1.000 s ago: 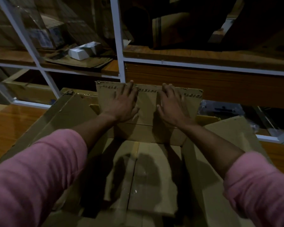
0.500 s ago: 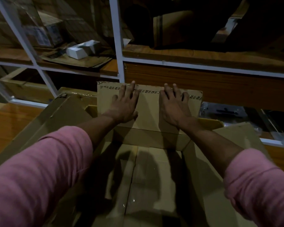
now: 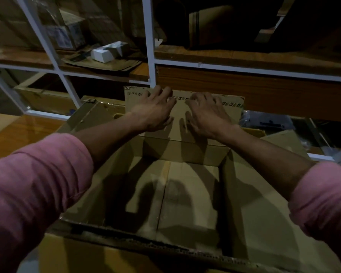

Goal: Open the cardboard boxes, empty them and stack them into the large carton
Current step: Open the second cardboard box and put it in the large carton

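Observation:
A large open cardboard carton (image 3: 264, 213) fills the lower middle of the view, its flaps spread outward and its floor bare. The far flap (image 3: 177, 127) stands up at the back, printed with dark marks along its top edge. My left hand (image 3: 154, 111) lies flat on that flap's left half with fingers spread, fingertips at the top edge. On the right half my right hand (image 3: 207, 115) presses in the same way. Both arms wear pink sleeves.
A white metal shelf frame (image 3: 149, 46) with wooden boards stands right behind the carton. A small white box (image 3: 106, 53) and flattened cardboard lie on the left shelf, a dark carton (image 3: 209, 26) on the right one. A glossy wooden floor (image 3: 6, 133) shows at left.
Both hands have slid a little further up the far flap toward its top edge, and the flap has tipped slightly away. The view has shifted back, showing the carton's near rim.

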`<action>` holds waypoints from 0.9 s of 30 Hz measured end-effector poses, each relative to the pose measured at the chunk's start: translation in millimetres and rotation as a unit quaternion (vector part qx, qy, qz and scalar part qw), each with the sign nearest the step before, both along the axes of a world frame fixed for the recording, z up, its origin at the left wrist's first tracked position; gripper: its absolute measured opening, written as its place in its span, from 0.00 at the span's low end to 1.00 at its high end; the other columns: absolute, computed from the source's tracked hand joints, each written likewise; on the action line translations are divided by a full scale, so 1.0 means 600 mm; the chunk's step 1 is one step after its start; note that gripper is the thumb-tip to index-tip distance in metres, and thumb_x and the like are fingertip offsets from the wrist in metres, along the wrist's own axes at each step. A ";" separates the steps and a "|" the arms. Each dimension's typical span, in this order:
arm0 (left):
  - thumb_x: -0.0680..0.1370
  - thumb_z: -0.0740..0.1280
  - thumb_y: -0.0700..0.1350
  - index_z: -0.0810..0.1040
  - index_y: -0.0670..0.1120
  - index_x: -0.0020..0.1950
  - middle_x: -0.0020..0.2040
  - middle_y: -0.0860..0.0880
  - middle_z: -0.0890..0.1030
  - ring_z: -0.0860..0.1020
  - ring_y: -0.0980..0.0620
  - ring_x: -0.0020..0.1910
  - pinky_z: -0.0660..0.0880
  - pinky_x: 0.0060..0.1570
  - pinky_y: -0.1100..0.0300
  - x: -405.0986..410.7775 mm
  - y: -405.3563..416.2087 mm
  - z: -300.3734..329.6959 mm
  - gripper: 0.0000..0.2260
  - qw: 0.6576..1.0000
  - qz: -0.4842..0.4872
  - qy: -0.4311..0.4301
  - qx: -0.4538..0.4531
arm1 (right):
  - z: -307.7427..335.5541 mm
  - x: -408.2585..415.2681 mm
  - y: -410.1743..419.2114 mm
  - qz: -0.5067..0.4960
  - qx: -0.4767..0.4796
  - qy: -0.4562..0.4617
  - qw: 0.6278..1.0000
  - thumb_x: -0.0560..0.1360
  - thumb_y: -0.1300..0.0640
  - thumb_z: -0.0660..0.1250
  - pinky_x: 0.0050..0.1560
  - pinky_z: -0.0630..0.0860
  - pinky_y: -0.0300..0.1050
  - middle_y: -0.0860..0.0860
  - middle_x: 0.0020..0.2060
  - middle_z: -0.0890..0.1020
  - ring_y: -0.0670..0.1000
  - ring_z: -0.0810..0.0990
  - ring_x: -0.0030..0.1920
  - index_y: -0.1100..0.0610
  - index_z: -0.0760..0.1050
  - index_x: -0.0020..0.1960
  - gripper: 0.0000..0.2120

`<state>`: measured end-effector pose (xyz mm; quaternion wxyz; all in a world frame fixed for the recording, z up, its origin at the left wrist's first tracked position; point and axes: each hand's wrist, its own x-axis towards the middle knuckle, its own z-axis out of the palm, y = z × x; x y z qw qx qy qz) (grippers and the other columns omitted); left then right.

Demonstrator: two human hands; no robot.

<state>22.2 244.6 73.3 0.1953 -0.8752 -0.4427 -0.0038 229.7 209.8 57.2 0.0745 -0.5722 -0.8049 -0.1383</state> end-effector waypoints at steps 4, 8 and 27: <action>0.80 0.62 0.61 0.66 0.49 0.75 0.77 0.42 0.62 0.59 0.38 0.76 0.64 0.71 0.35 0.005 -0.060 0.043 0.27 0.994 0.037 0.028 -0.097 | 0.046 -0.020 -0.056 0.030 -0.102 -0.030 0.994 0.80 0.44 0.63 0.71 0.66 0.64 0.57 0.70 0.73 0.60 0.69 0.72 0.51 0.68 0.73 0.24; 0.80 0.62 0.62 0.66 0.52 0.76 0.78 0.45 0.64 0.59 0.40 0.77 0.63 0.71 0.36 0.000 -0.140 0.069 0.27 0.986 0.048 0.014 -0.158 | 0.092 -0.043 -0.143 0.033 -0.180 -0.008 0.983 0.82 0.45 0.63 0.67 0.69 0.54 0.57 0.70 0.74 0.58 0.71 0.69 0.54 0.69 0.73 0.23; 0.81 0.60 0.62 0.51 0.50 0.82 0.83 0.45 0.41 0.36 0.36 0.80 0.44 0.76 0.30 0.088 -0.480 0.044 0.34 0.977 -0.071 -0.197 -0.049 | 0.083 0.017 -0.529 -0.181 0.090 0.109 0.973 0.82 0.35 0.47 0.76 0.48 0.73 0.54 0.79 0.61 0.57 0.51 0.81 0.49 0.60 0.78 0.30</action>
